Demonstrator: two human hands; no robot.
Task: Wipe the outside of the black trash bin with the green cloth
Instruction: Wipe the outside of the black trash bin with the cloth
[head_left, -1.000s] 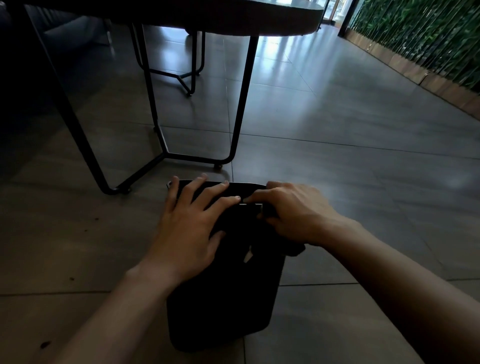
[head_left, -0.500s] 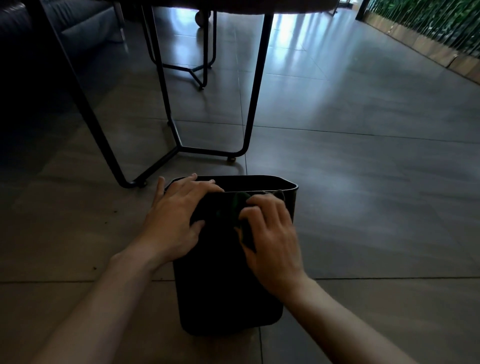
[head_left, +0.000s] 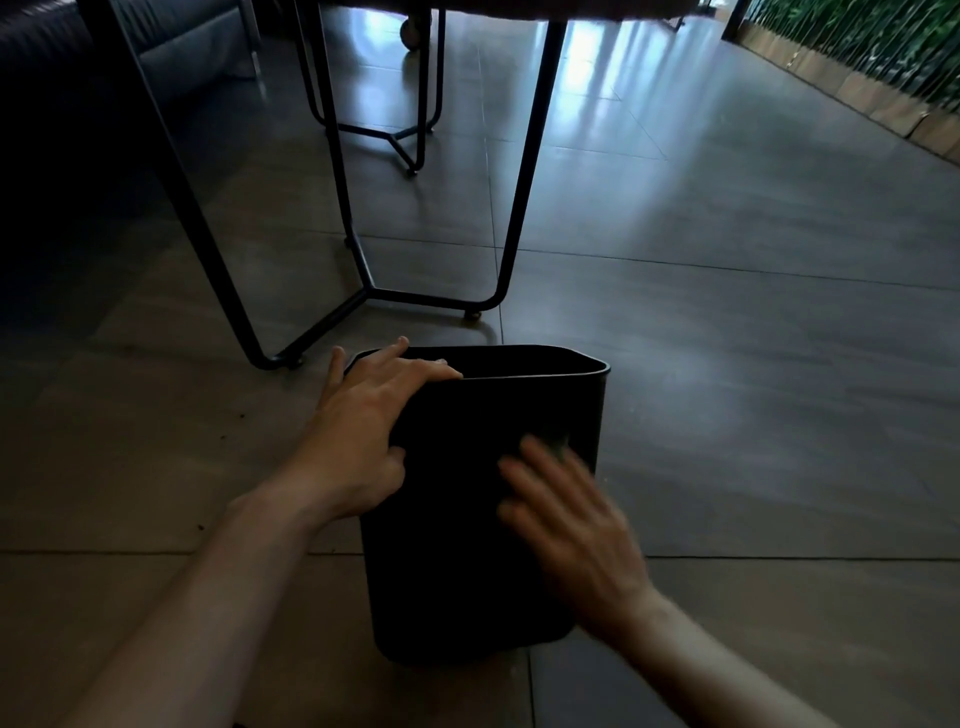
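I steady the black rectangular plastic trash bin (head_left: 467, 519), upright on the tiled floor at six o'clock, my left hand (head_left: 363, 431) clamped over its rim; my blurred right hand (head_left: 566, 525), fingers extended, presses the green cloth (head_left: 562, 444) against its matte front wall to wipe

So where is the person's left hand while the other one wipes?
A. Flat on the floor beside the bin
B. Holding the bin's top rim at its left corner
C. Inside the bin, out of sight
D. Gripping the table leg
B: the left hand holds the black trash bin at its top left corner, fingers hooked over the rim, while the blurred right hand presses the green cloth to the bin's near side.
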